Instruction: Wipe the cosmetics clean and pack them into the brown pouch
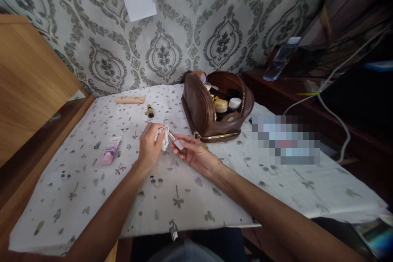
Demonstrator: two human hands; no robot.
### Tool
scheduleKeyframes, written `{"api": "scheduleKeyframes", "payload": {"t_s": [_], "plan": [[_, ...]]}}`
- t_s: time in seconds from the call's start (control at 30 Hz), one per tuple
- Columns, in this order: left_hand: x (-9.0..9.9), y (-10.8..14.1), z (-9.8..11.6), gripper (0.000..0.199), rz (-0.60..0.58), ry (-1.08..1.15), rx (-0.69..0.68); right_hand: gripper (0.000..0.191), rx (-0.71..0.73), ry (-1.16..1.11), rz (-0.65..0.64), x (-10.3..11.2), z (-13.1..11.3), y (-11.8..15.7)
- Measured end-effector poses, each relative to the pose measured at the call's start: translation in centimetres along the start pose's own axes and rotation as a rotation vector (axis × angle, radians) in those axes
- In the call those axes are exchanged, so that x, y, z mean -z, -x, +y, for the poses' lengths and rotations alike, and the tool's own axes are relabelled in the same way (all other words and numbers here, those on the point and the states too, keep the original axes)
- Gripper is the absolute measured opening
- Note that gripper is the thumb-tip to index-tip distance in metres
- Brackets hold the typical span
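Counter (190,190) under a patterned cloth; brown bag (199,98) standing open near its back. In front of the bag, right hand (199,155), fingers gripping a small tube; left hand (149,145), fingers pinched on a crumpled white tissue (165,141). The small tube (177,142) is between the hands, far end at the tissue; contact unclear. Step looks like wiping; next move probably calls for a steady right grip, light tissue pressure.
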State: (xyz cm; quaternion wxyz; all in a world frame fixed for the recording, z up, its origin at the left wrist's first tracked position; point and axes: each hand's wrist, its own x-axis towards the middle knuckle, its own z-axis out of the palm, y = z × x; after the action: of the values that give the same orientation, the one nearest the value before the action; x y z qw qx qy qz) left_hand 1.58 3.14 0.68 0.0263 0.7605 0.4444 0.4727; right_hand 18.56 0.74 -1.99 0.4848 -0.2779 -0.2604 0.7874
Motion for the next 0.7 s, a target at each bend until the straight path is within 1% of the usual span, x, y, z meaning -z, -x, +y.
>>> {"api": "scheduleKeyframes", "payload": {"t_s": [0.1, 0.17, 0.33, 0.4, 0.47, 0.53, 0.7], "plan": [[0.1, 0.0, 0.1, 0.012, -0.020, 0.021, -0.010, 0.036, 0.009, 0.034, -0.024, -0.2, 0.1, 0.0], [0.1, 0.0, 0.2, 0.014, -0.049, 0.026, -0.037, 0.037, 0.030, 0.051, -0.016, -0.3, 0.1, 0.0], [-0.3, 0.6, 0.7, 0.017, -0.141, 0.006, -0.178, 0.035, 0.117, 0.045, 0.033, -0.1, 0.4, -0.4], [-0.6, 1.0, 1.0, 0.019, -0.171, -0.025, -0.231, 0.038, 0.142, 0.027, 0.047, 0.1, 0.6, -0.6], [-0.7, 1.3, 1.2, 0.020, -0.181, -0.060, -0.271, 0.041, 0.158, -0.003, 0.058, 0.3, 0.6, -0.7], [-0.9, 1.5, 1.4, 0.021, -0.183, -0.086, -0.299, 0.040, 0.163, -0.023, 0.066, 0.4, 0.7, -0.8], [-0.8, 1.5, 1.5, 0.021, -0.179, -0.087, -0.316, 0.035, 0.162, -0.008, 0.062, 0.2, 0.6, -0.8]]}}
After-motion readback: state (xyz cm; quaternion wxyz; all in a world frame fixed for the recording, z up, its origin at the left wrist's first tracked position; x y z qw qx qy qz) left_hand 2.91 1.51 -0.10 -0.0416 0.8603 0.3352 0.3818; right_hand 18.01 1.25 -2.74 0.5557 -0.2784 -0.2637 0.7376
